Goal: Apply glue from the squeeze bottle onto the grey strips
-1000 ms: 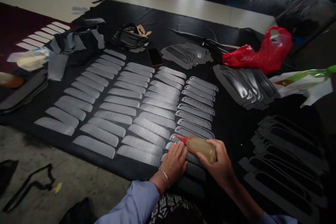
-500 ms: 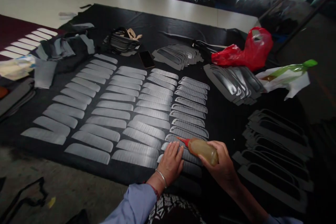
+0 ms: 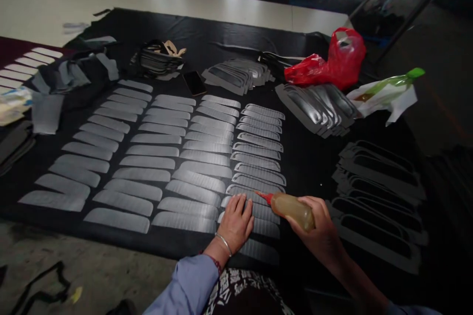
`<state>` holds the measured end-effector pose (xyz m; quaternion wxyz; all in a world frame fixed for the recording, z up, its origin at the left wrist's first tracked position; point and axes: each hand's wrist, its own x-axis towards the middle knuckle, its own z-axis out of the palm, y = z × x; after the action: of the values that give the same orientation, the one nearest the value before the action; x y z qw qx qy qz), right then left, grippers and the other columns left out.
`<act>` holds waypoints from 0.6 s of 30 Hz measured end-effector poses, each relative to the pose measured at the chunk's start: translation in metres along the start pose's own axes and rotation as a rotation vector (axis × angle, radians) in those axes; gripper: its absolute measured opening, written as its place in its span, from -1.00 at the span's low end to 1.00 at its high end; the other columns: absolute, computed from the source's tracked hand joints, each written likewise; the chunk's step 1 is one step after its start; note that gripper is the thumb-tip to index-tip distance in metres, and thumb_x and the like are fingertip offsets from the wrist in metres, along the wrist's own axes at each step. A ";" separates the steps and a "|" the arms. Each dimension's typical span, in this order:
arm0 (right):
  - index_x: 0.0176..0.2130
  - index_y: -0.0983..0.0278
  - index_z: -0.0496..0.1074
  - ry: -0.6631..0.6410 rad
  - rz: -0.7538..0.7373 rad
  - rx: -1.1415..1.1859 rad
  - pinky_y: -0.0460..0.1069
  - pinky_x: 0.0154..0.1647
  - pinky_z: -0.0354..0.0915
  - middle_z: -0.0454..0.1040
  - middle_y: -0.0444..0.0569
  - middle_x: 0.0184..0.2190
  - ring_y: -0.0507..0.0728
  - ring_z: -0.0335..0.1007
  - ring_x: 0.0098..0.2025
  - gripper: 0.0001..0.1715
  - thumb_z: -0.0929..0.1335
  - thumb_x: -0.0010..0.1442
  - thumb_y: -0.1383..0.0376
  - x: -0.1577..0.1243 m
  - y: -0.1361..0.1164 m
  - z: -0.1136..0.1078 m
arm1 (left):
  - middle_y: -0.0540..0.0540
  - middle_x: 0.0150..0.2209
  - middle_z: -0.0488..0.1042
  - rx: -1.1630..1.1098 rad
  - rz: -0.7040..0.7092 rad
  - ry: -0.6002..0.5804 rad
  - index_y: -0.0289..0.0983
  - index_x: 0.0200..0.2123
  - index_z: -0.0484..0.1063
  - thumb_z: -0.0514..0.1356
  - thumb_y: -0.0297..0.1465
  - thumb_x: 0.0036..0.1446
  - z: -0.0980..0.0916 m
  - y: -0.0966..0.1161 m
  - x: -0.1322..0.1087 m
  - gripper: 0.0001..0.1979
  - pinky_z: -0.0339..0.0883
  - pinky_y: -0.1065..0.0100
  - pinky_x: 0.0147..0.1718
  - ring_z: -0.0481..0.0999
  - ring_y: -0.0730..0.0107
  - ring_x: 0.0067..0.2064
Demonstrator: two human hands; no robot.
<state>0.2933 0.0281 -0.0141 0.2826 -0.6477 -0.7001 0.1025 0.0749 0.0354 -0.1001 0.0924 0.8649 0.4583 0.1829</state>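
My right hand [image 3: 318, 221] is wrapped round a yellowish squeeze bottle [image 3: 291, 210], which lies tilted with its red nozzle [image 3: 265, 197] pointing left. The nozzle tip is over a grey curved piece [image 3: 244, 191] in the rightmost column of pieces. My left hand [image 3: 235, 220] rests flat, palm down, on the lower pieces of that column, its fingers stretched out and holding nothing. Further up this column, the pieces [image 3: 258, 148] show a thin line along their edges. Columns of plain grey pieces [image 3: 148, 162] lie to the left on the black sheet [image 3: 173, 29].
Outlined grey pieces [image 3: 380, 221] lie at the right. Behind are stacked pieces [image 3: 314, 108], a red plastic bag [image 3: 343, 61], a green-topped bag [image 3: 391, 91], a phone [image 3: 194, 82] and a dark bundle [image 3: 157, 59]. Grey scraps [image 3: 46, 110] lie at the left.
The view has shifted slightly. The bottle in my right hand has moved a little to the right along the piece, while my left hand still rests on the pieces.
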 end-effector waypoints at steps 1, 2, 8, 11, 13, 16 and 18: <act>-0.10 0.22 0.22 0.011 -0.008 -0.006 0.10 -0.26 0.41 0.32 0.05 -0.22 0.18 0.38 -0.22 -0.61 0.34 0.09 0.18 0.000 0.000 -0.002 | -0.36 0.04 0.28 0.000 0.000 0.007 -0.42 0.03 0.27 0.06 -0.42 0.11 0.000 0.000 0.000 -0.60 0.26 -0.04 0.02 0.25 -0.02 0.08; -0.10 0.22 0.22 0.018 -0.011 -0.012 0.09 -0.27 0.41 0.32 0.04 -0.23 0.18 0.38 -0.23 -0.62 0.34 0.09 0.17 -0.001 0.001 -0.003 | -0.36 0.04 0.28 0.001 0.000 0.012 -0.41 0.03 0.27 0.05 -0.42 0.11 0.000 0.000 0.000 -0.60 0.26 -0.04 0.02 0.24 -0.02 0.08; -0.11 0.21 0.22 0.024 0.008 -0.022 0.09 -0.28 0.40 0.32 0.03 -0.23 0.18 0.37 -0.24 -0.63 0.34 0.09 0.18 -0.007 0.008 -0.014 | -0.35 0.04 0.26 0.022 0.007 0.004 -0.41 0.04 0.27 0.07 -0.42 0.11 0.000 0.001 0.000 -0.60 0.24 -0.04 0.03 0.23 -0.02 0.08; -0.11 0.20 0.21 0.026 0.029 -0.037 0.08 -0.29 0.41 0.31 0.03 -0.23 0.17 0.37 -0.23 -0.63 0.33 0.09 0.18 -0.012 0.014 -0.019 | -0.34 0.05 0.25 0.032 0.008 0.003 -0.40 0.04 0.26 0.07 -0.43 0.11 0.000 0.001 0.000 -0.60 0.24 -0.04 0.04 0.22 -0.02 0.08; -0.10 0.20 0.21 0.038 0.034 -0.042 0.09 -0.29 0.41 0.31 0.03 -0.23 0.17 0.36 -0.23 -0.63 0.33 0.10 0.17 -0.015 0.017 -0.023 | -0.34 0.04 0.25 0.033 0.013 0.011 -0.40 0.04 0.26 0.07 -0.43 0.11 -0.001 0.001 0.001 -0.60 0.24 -0.04 0.03 0.22 -0.02 0.08; -0.10 0.21 0.20 0.054 0.042 -0.044 0.09 -0.29 0.41 0.30 0.04 -0.23 0.18 0.35 -0.23 -0.62 0.32 0.11 0.14 -0.020 0.022 -0.027 | -0.35 0.03 0.26 0.028 0.018 0.025 -0.39 0.03 0.26 0.06 -0.43 0.12 -0.001 0.002 0.001 -0.61 0.25 -0.04 0.02 0.22 -0.01 0.08; -0.09 0.21 0.19 0.056 0.050 -0.043 0.09 -0.31 0.40 0.30 0.04 -0.23 0.18 0.34 -0.23 -0.61 0.32 0.12 0.13 -0.023 0.025 -0.030 | -0.35 0.03 0.27 0.024 0.019 0.027 -0.39 0.02 0.27 0.06 -0.43 0.12 0.000 0.002 0.001 -0.62 0.25 -0.04 0.02 0.22 0.00 0.08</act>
<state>0.3299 0.0026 -0.0085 0.2855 -0.6736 -0.6775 0.0760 0.0766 0.0353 -0.0988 0.0739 0.8677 0.4534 0.1900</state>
